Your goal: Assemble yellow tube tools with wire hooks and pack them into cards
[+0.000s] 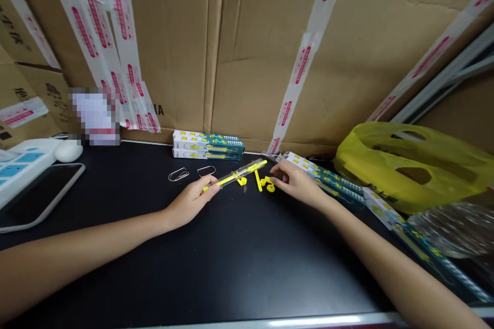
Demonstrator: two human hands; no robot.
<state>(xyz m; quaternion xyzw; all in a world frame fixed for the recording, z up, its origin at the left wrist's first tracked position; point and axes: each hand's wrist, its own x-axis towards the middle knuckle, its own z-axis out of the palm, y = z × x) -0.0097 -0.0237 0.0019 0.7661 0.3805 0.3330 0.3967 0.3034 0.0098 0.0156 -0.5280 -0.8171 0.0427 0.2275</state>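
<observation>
My left hand [196, 195] is closed around the near end of a spring scale tube [235, 176], clear with a yellow rod inside. The tube slants up to the right above the dark tabletop. My right hand [294, 181] hovers by its far end, thumb and fingers curled but apart, with nothing visible between them. Just left of those fingertips lie small yellow round pieces [270, 188]. A short yellow stick [258, 181] and a small coil spring [244, 189] lie beside them. Another yellow piece [242, 181] is partly hidden by the tube. Two bent wire hooks [178, 174] lie behind my left hand.
Stacked spring scale boxes [208, 146] stand against the cardboard wall [254, 61]. More boxes [328, 180] line the right side, near a yellow plastic bag [409, 164] and clear plastic wrapping [455, 229]. At left are a phone [38, 198] and a white power strip [27, 162].
</observation>
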